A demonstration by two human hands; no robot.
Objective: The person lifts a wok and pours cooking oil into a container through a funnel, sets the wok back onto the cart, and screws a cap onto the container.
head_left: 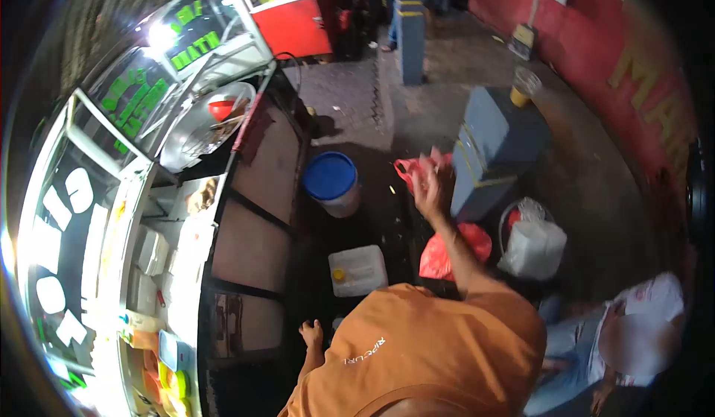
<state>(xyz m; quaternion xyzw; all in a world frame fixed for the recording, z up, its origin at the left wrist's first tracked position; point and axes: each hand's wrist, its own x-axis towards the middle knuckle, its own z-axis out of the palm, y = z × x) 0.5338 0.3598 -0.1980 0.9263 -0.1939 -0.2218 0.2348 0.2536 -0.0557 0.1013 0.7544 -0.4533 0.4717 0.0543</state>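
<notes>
My right hand is raised in front of me, its fingers apart and slightly blurred. Right behind it shows a red plastic bag with a loop handle; contact between them cannot be made out. Lower down, beside my forearm, sits a fuller red plastic bag. My left hand hangs low beside the food cart, fingers loosely parted, with nothing visible in it. Ahead of my body stand a whitish jerrycan with a yellow cap and a white bucket under a blue lid.
On the left, the lit cart carries a large metal wok with a red bowl. A grey post holds a plastic cup. A white bag lies right, near a seated person. Another grey post stands farther off.
</notes>
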